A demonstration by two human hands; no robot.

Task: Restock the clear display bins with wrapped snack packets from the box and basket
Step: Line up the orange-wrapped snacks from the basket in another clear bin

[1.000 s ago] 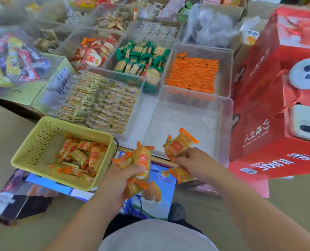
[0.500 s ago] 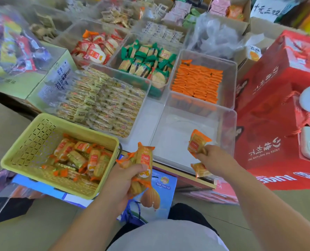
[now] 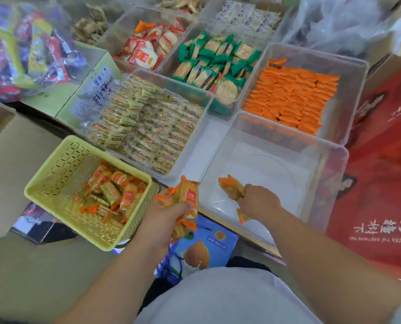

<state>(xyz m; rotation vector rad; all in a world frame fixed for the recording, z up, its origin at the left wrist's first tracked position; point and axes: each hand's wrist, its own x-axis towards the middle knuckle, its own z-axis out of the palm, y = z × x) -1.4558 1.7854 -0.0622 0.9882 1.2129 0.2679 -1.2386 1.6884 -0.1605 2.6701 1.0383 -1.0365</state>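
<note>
My left hand point(image 3: 164, 216) grips a bunch of orange-and-gold wrapped snack packets point(image 3: 186, 197) just right of the yellow basket point(image 3: 54, 169). More of the same packets point(image 3: 114, 191) lie in the basket's near right corner. My right hand point(image 3: 258, 199) holds a couple of those packets point(image 3: 231, 187) inside the near left part of an empty clear bin point(image 3: 333, 174). One packet end pokes out below that hand.
Behind stand clear bins of orange packets point(image 3: 290, 97), pale cracker packets point(image 3: 152, 127), green packets point(image 3: 213, 64) and red-white packets point(image 3: 150, 47). A large red gift box point(image 3: 382, 183) flanks the right. A brown carton point(image 3: 10, 164) sits left, a blue box point(image 3: 209, 246) below the shelf edge.
My right hand has carried its packets forward and down over the rim into the empty bin. My left hand stays put with its bunch. The view has shifted closer.
</note>
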